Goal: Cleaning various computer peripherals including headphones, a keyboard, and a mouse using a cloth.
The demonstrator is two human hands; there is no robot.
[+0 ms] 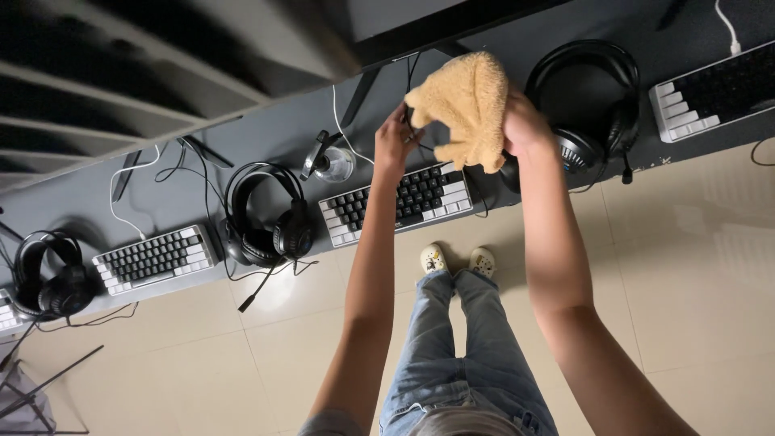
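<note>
A long grey desk [274, 133] runs slantwise across the upper half of the view, above a pale tiled floor [694, 266], and the camera looks straight down past the person's jeans and light shoes.

Over the desk, both arms reach out to a fluffy tan cloth [466, 109] held up in the air near twelve o'clock in the frame. The right hand [525, 125] sits at the cloth's three o'clock edge, its fingers curled shut into the pile so that the fabric bunches against the palm. The left hand [395, 137] is at the cloth's eight to nine o'clock side; its fingertips are drawn together close to the cloth's lower left corner and to a dark cable there, but whether they pinch the cloth or the cable cannot be told.

Directly below the cloth, at its six o'clock, lies a black-and-white keyboard [397, 202]. A black headset [593, 105] rests at the cloth's three o'clock, just beyond the right hand. At nine o'clock from the left hand stands a small glass cup [333, 164], and further that way lie a second headset [262, 214] and another keyboard [153, 258].
</note>
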